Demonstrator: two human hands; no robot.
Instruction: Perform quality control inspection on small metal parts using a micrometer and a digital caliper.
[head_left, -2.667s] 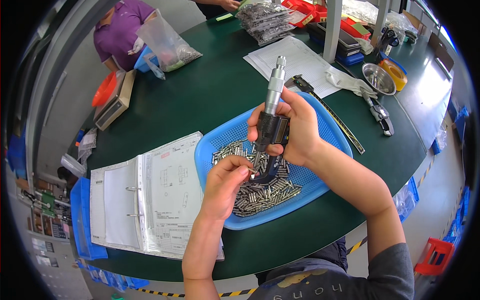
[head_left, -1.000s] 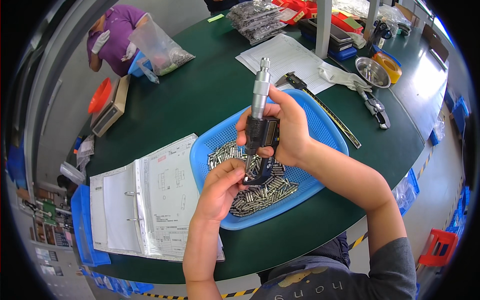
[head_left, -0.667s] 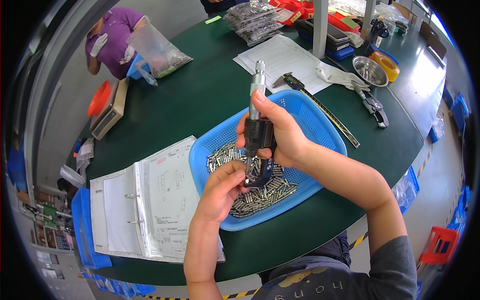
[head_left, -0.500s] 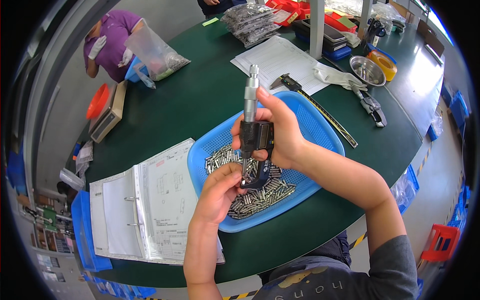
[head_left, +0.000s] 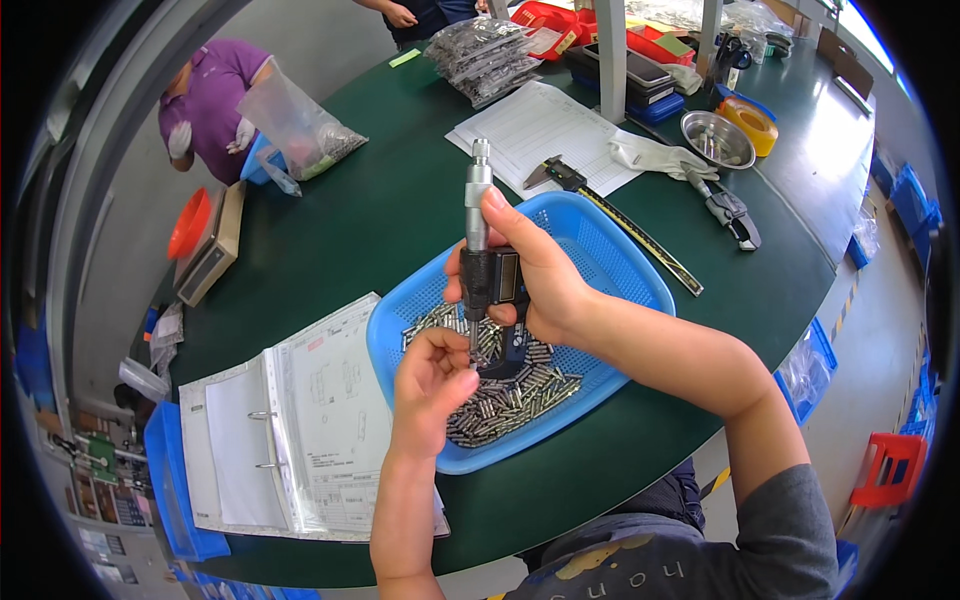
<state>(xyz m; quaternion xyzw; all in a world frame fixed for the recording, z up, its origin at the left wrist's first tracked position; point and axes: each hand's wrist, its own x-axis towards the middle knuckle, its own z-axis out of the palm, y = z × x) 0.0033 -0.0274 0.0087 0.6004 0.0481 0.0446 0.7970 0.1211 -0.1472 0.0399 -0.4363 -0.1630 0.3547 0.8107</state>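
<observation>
My right hand (head_left: 545,280) is wrapped round a digital micrometer (head_left: 478,262), its silver thimble pointing up and its dark frame low over the tray. Beside the micrometer's measuring jaws is my left hand (head_left: 428,390), fingers curled and thumb a little below the index finger. Whatever sits between those fingertips is too small to make out. Beneath both hands stands a blue perforated plastic tray (head_left: 625,262), holding many short metal pins (head_left: 520,402) heaped toward its near side.
An open ring binder (head_left: 335,440) with drawings lies left of the tray. Beyond the tray are a digital caliper (head_left: 635,225), paper sheets (head_left: 535,125), a white glove (head_left: 655,155), another micrometer (head_left: 732,215) and a metal bowl (head_left: 718,140). A scale (head_left: 212,245) stands far left, near a gloved person (head_left: 215,110).
My left thumb has moved down, away from the index finger, beside the micrometer's jaws. My right hand keeps hold of the micrometer. The whole view has shifted slightly.
</observation>
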